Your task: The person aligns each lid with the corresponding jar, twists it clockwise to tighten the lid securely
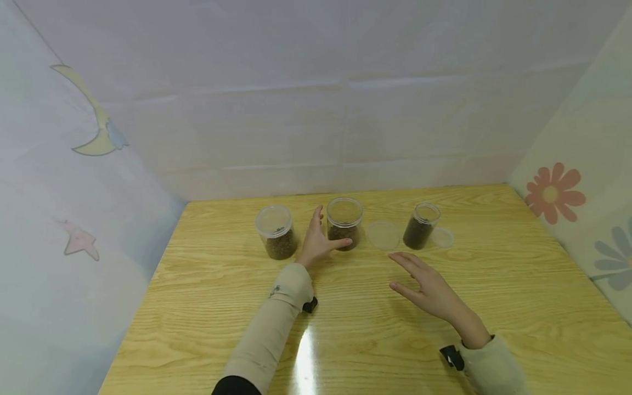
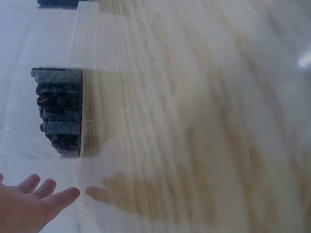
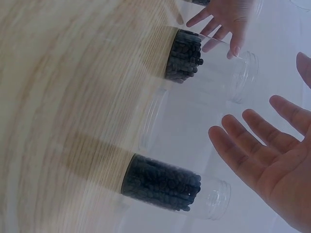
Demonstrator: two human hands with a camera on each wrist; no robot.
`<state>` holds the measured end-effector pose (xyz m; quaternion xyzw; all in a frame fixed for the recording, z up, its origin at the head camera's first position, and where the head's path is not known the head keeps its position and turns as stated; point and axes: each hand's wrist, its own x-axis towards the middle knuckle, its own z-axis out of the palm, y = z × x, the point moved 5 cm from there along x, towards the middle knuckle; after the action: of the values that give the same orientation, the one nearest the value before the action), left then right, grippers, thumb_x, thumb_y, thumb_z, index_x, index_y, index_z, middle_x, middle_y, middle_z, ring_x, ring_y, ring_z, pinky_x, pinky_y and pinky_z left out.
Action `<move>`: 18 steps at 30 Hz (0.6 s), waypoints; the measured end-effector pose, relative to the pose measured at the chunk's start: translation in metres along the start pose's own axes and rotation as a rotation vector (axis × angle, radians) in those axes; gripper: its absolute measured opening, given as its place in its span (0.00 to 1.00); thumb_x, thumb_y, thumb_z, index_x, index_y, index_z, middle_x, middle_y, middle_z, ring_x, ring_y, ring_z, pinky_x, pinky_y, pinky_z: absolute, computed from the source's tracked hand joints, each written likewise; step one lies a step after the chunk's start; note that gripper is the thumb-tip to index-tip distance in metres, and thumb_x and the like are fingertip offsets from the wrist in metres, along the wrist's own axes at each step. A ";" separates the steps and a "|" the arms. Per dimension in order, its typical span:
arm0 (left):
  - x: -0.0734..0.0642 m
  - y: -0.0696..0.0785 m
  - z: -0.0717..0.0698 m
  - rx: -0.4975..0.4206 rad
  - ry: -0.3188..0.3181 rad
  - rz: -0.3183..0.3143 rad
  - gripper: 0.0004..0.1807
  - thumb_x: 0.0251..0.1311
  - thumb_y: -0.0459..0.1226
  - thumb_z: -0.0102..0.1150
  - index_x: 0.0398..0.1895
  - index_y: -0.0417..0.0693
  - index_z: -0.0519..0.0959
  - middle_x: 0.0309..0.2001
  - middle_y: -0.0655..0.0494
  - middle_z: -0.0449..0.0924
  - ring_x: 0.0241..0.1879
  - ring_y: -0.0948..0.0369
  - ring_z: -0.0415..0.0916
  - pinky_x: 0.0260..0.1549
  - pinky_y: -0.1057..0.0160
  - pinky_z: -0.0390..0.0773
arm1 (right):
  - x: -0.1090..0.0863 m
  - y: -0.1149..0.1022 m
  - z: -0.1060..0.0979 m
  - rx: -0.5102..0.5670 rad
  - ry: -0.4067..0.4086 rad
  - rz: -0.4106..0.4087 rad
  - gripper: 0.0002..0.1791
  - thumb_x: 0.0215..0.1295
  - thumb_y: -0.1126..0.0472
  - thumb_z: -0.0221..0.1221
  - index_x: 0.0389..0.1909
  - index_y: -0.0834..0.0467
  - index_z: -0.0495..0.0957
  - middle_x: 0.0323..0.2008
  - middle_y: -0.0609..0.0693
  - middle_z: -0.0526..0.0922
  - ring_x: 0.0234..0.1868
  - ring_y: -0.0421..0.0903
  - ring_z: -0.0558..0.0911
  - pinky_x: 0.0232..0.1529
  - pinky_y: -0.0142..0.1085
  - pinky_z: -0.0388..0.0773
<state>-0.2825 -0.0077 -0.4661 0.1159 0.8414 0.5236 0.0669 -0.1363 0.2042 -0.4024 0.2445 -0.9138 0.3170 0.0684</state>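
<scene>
My left hand [image 1: 316,242] spreads its fingers and thumb at the left and front of the middle clear jar [image 1: 344,217], which is partly filled with dark beans. The thumb overlaps the jar's front in the head view. In the left wrist view, the fingers [image 2: 62,198] stand a little apart from the bean-filled jar [image 2: 59,109]. My right hand [image 1: 429,289] hovers above the table with straight, spread fingers and nothing in it. Nearest to it are a large round lid [image 1: 383,236] and a narrower jar [image 1: 421,227], fuller of beans.
A third wide jar [image 1: 277,233] with beans stands left of my left hand. Right of the narrow jar lies a small clear lid [image 1: 443,238]. The wooden table [image 1: 197,307] meets a pale cloth backdrop [image 1: 257,137] behind the jars.
</scene>
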 end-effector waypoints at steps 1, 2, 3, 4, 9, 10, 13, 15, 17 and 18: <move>0.000 0.000 0.000 -0.005 0.001 0.000 0.63 0.37 0.55 0.71 0.71 0.59 0.37 0.69 0.46 0.48 0.66 0.52 0.50 0.58 0.47 0.60 | 0.000 0.000 0.000 -0.001 0.004 -0.003 0.31 0.58 0.60 0.61 0.61 0.65 0.63 0.58 0.65 0.66 0.54 0.65 0.69 0.44 0.59 0.71; 0.000 0.000 0.001 -0.008 0.002 0.000 0.63 0.38 0.54 0.71 0.71 0.59 0.37 0.68 0.46 0.48 0.66 0.52 0.50 0.57 0.47 0.60 | 0.000 0.000 0.000 -0.002 0.007 -0.007 0.31 0.58 0.60 0.61 0.61 0.66 0.64 0.57 0.65 0.66 0.54 0.65 0.69 0.43 0.59 0.71; 0.001 0.000 0.001 -0.014 0.002 -0.002 0.63 0.37 0.54 0.71 0.71 0.59 0.38 0.68 0.46 0.48 0.66 0.52 0.50 0.57 0.47 0.60 | 0.000 0.000 0.000 -0.001 0.009 -0.008 0.31 0.58 0.60 0.61 0.61 0.65 0.64 0.57 0.65 0.66 0.54 0.65 0.69 0.43 0.59 0.71; 0.001 0.000 0.001 -0.018 0.002 -0.003 0.63 0.37 0.54 0.71 0.71 0.59 0.38 0.68 0.47 0.48 0.66 0.52 0.50 0.57 0.47 0.60 | 0.000 0.000 0.000 -0.001 0.010 -0.008 0.31 0.58 0.60 0.61 0.61 0.65 0.64 0.57 0.65 0.66 0.54 0.65 0.69 0.43 0.59 0.71; 0.004 0.000 0.006 -0.044 -0.001 0.006 0.63 0.37 0.53 0.72 0.71 0.57 0.38 0.68 0.48 0.49 0.65 0.51 0.51 0.57 0.46 0.60 | 0.000 0.001 0.000 0.009 0.000 0.007 0.30 0.59 0.59 0.60 0.61 0.64 0.63 0.58 0.65 0.66 0.55 0.66 0.68 0.44 0.60 0.70; 0.005 0.000 0.007 -0.047 0.001 0.008 0.63 0.37 0.53 0.72 0.71 0.57 0.38 0.68 0.49 0.50 0.65 0.51 0.52 0.57 0.46 0.60 | 0.000 0.001 0.000 0.010 -0.002 0.007 0.30 0.59 0.59 0.60 0.61 0.64 0.63 0.58 0.66 0.66 0.55 0.66 0.68 0.44 0.60 0.70; 0.007 -0.001 0.010 -0.062 0.010 0.013 0.63 0.37 0.52 0.73 0.71 0.57 0.38 0.68 0.50 0.49 0.65 0.52 0.52 0.57 0.46 0.60 | 0.000 0.002 0.000 0.011 -0.002 0.008 0.30 0.59 0.60 0.60 0.61 0.65 0.63 0.58 0.66 0.66 0.55 0.66 0.68 0.43 0.60 0.70; 0.009 -0.001 0.011 -0.065 0.018 0.011 0.63 0.36 0.53 0.73 0.71 0.58 0.38 0.68 0.51 0.49 0.65 0.53 0.52 0.58 0.47 0.60 | 0.000 0.002 0.000 0.010 -0.004 0.008 0.31 0.59 0.60 0.60 0.61 0.64 0.63 0.58 0.66 0.66 0.54 0.66 0.68 0.43 0.60 0.71; 0.010 -0.002 0.012 -0.070 0.027 0.017 0.63 0.36 0.52 0.73 0.71 0.58 0.38 0.68 0.51 0.49 0.65 0.53 0.51 0.58 0.47 0.59 | 0.000 0.003 0.000 0.011 -0.005 0.012 0.31 0.59 0.60 0.60 0.61 0.64 0.63 0.58 0.66 0.66 0.54 0.66 0.68 0.43 0.60 0.71; 0.011 -0.002 0.013 -0.072 0.032 0.019 0.63 0.36 0.52 0.73 0.71 0.58 0.39 0.68 0.51 0.49 0.66 0.53 0.51 0.58 0.47 0.59 | 0.000 0.003 0.000 0.010 -0.005 0.013 0.31 0.59 0.59 0.60 0.61 0.64 0.63 0.58 0.66 0.66 0.54 0.66 0.68 0.43 0.60 0.71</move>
<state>-0.2900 0.0052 -0.4735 0.1128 0.8218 0.5560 0.0525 -0.1378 0.2060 -0.4041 0.2397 -0.9140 0.3214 0.0629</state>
